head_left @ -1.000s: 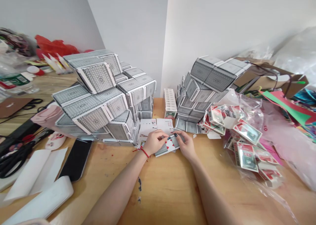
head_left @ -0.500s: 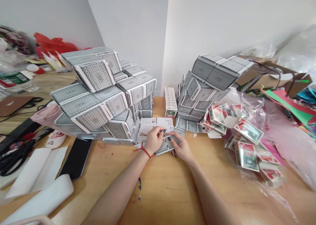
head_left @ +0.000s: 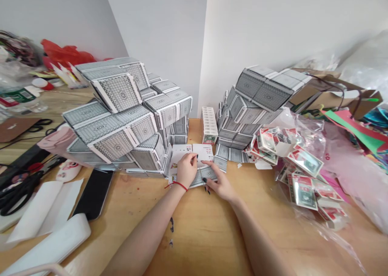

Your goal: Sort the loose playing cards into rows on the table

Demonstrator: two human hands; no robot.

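In the head view my left hand (head_left: pixel 186 170), with a red string at the wrist, is over the left part of a joined grey-patterned playing card piece (head_left: pixel 200 176). Its thumb and fingertips are pinched together above the cards; what they hold, if anything, is too small to make out. My right hand (head_left: pixel 222 182) grips the piece's right side, thumb on top, index finger stretched along the far edge, dark nails showing below the near edge. Behind both hands lie white playing cards (head_left: pixel 203 150), face up, partly covered by the left hand.
Tall stacks of card-covered blocks rise at left (head_left: pixel 118 140) and right (head_left: pixel 262 90). Between them stands a row of card boxes (head_left: pixel 209 124). Opened card boxes (head_left: pixel 304 191) lie in clear plastic at right. A black phone (head_left: pixel 93 193) and scissors (head_left: pixel 18 191) are at left.
My left hand's pinched fingers have moved slightly left and away from my right hand. The right hand has shifted a little left, its index finger now straighter. Red marks between the cards are now hidden.
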